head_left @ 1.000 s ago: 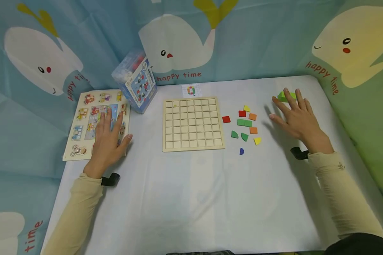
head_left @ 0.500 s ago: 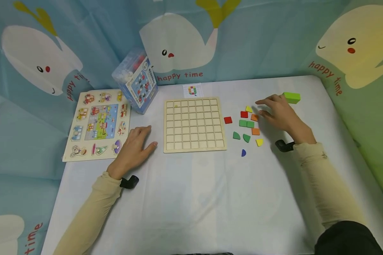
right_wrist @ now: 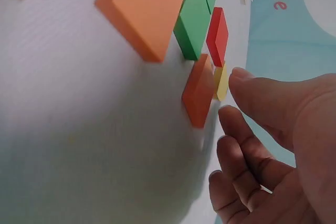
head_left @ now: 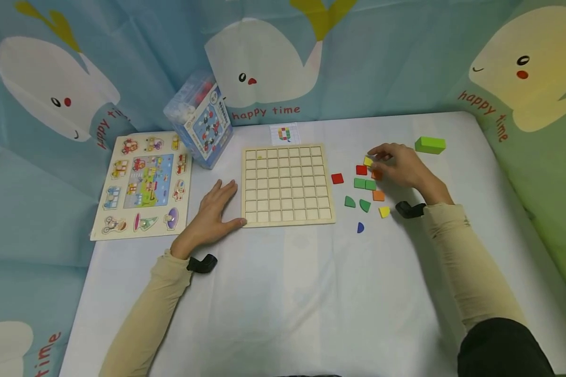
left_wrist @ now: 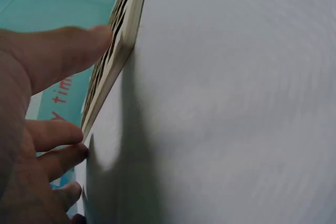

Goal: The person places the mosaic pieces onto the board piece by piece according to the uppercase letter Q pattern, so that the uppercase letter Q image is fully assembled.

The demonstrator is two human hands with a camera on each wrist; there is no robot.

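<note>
My left hand (head_left: 210, 215) is spread on the table at the left side of a wooden grid board (head_left: 289, 185), with its thumb at the board's near left corner. In the left wrist view, that thumb (left_wrist: 79, 51) lies against the board's edge. My right hand (head_left: 402, 166) hovers over the loose tiles, fingers bent above a yellow tile (head_left: 368, 161). Beside that tile are a red tile (head_left: 361, 170) and an orange tile (head_left: 377, 175), partly covered by the hand. The right wrist view shows a gap between thumb and fingers, with the yellow tile (right_wrist: 221, 82) just beyond.
Several more tiles, such as green squares (head_left: 365, 184) and a blue half-circle (head_left: 360, 228), lie right of the board. A pattern card (head_left: 285, 134) is behind it. A picture puzzle (head_left: 141, 183) and a plastic box (head_left: 199, 120) stand left; a green block (head_left: 430, 145) sits far right.
My left hand has moved right, off the picture puzzle to the board's edge. My right hand has come left from beside the green block to the tiles, its fingers bending.
</note>
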